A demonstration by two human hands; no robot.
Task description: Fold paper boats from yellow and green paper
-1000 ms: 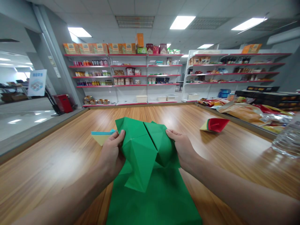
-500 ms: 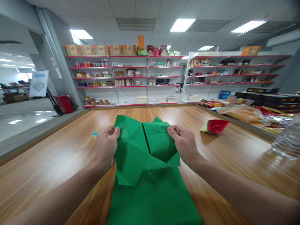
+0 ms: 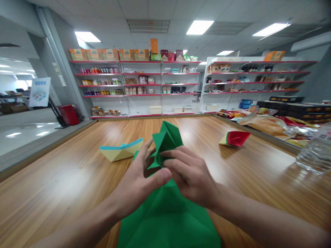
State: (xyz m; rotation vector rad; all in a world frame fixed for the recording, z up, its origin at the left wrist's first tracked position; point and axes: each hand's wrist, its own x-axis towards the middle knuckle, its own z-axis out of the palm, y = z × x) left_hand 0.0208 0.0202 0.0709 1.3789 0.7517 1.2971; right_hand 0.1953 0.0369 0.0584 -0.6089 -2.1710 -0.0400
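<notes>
A piece of folded green paper (image 3: 172, 135) is bunched up into pointed flaps above the table. My left hand (image 3: 139, 175) cups it from the left, its fingers partly hidden behind the flaps and its thumb reaching across the front. From the right, my right hand (image 3: 190, 172) grips the same paper with bent fingers; the fingertips disappear among the folds. Beneath both hands lies a wider green paper sheet (image 3: 169, 220), flat on the wood with faint creases. A cream and blue paper boat (image 3: 120, 154) sits just beyond my left hand.
A red, green and cream folded paper piece (image 3: 236, 138) rests on the wooden table (image 3: 64, 179) to the right. Near the right edge stands a clear plastic bottle (image 3: 314, 155). Snack bags (image 3: 269, 125) and black boxes (image 3: 289, 108) lie behind it. Stocked shelves line the back.
My hands have come together from the paper's two sides. The spread green paper has been gathered into a narrow, pointed bundle. More of the paper boat now shows.
</notes>
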